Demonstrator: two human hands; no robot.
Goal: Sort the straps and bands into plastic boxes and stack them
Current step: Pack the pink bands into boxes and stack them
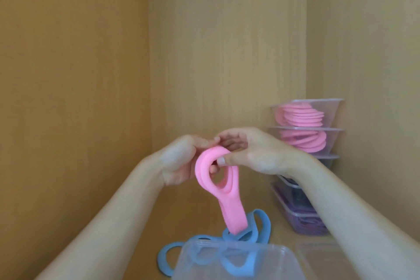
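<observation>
A left hand (pixel 179 161) and right hand (pixel 254 154) pinch the looped end of a soft, light-looking pink strap (pixel 234 211), its limp tail dangling below the grip over blue bands (pixel 264 221); the loop seems the surest hold.

Right forearm (pixel 341 200) partly hides middle boxes (pixel 293 193); bottom edge crops the near box (pixel 272 261).

Your arms are bare right to the picture's edge: the left forearm (pixel 109 216) enters from 7 o'clock, the right forearm (pixel 341 207) from 5 o'clock. Your left hand (pixel 179 163) and right hand (pixel 252 154) are bare too. The right thumbnail (pixel 221 161) is short and squarely trimmed. Both hands look slightly blurred.
</observation>
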